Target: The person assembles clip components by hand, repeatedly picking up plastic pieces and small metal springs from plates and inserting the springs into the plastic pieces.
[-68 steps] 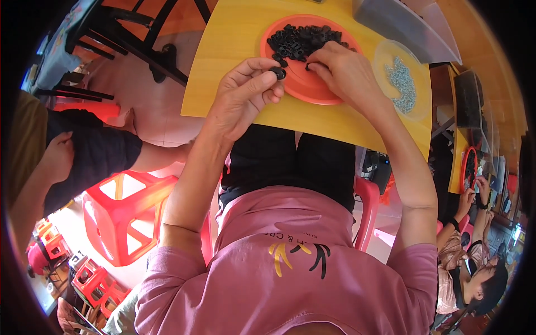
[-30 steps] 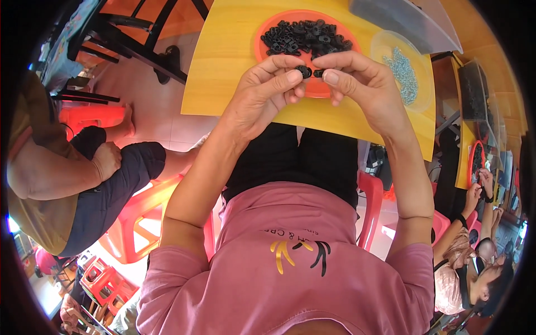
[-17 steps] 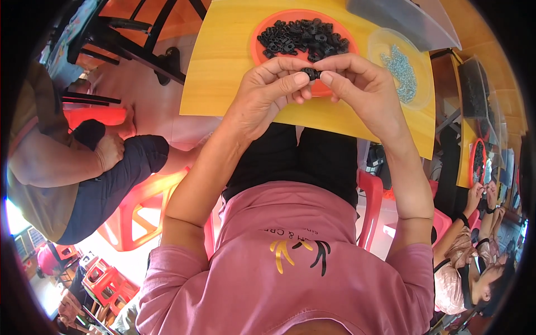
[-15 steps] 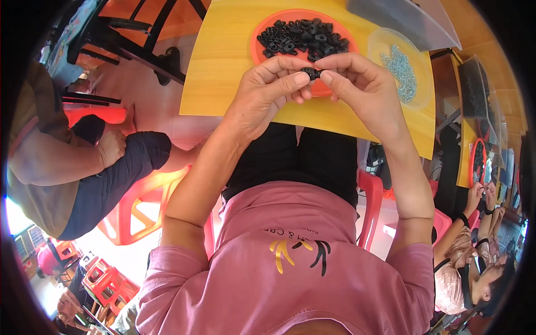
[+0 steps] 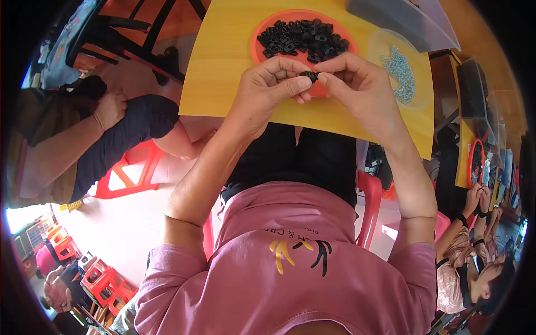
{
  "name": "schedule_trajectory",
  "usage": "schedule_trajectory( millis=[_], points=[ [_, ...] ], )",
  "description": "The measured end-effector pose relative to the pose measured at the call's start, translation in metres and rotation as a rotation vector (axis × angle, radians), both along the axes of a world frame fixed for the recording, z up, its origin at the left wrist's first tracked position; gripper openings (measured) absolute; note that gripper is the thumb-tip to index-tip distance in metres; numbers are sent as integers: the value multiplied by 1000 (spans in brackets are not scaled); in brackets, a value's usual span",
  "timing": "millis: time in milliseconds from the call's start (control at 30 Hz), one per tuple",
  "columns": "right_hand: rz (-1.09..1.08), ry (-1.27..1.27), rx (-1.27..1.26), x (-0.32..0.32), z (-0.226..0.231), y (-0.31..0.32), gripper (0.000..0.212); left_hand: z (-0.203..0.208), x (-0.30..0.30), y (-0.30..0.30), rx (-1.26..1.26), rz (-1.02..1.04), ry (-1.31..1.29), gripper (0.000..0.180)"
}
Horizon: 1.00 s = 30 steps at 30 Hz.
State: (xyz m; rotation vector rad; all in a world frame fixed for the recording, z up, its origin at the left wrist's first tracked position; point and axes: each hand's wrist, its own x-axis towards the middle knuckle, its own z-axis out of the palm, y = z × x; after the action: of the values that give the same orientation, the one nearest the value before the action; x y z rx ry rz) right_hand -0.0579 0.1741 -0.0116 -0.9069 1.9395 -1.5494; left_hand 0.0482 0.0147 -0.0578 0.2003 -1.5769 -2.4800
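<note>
Between my fingertips is a small black plastic part (image 5: 309, 76), held above the near edge of the yellow table. My left hand (image 5: 273, 89) grips it between thumb and forefinger. From the other side, the thumb and forefinger of my right hand (image 5: 357, 84) pinch its right end; whether a second tiny piece sits there cannot be seen. Just beyond my hands lies a round orange-red tray (image 5: 304, 13) with a heap of black plastic parts (image 5: 301, 39). To its right, a clear shallow dish (image 5: 422, 84) holds many small silvery-blue pieces (image 5: 400, 72).
A clear plastic bin (image 5: 396, 19) stands at the table's far right. A person (image 5: 95, 134) sits at my left beside a red stool (image 5: 131, 173). Other people (image 5: 458, 268) work at my right. Stacked red stools (image 5: 106, 282) stand at the lower left.
My right fingers have closed in slightly on the black part, which is turned a little. The person at my left has leaned and shifted on the stool.
</note>
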Motion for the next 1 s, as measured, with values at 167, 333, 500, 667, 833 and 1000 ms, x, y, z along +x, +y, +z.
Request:
schedule_trajectory(
  millis=[167,333,500,667,833,1000],
  points=[
    [-19,49,-12,-4,-9,-5,11,-1,-6,0,-61,43,28,16],
    [-68,490,64,1,-1,-8,11,1,-14,-1,-132,79,29,16],
    [30,40,-49,-15,-7,-5,18,-2,-17,-11,10,-34,16,17],
    [54,-297,-83,-21,-2,2,33,-6,-17,-12,133,-54,-9,18],
    [210,-604,-67,-14,-9,0,50,7,-18,1,121,-42,67,16],
    [223,-837,-213,-9,-15,-6,50,7,-17,0,-370,64,233,17]
  ],
)
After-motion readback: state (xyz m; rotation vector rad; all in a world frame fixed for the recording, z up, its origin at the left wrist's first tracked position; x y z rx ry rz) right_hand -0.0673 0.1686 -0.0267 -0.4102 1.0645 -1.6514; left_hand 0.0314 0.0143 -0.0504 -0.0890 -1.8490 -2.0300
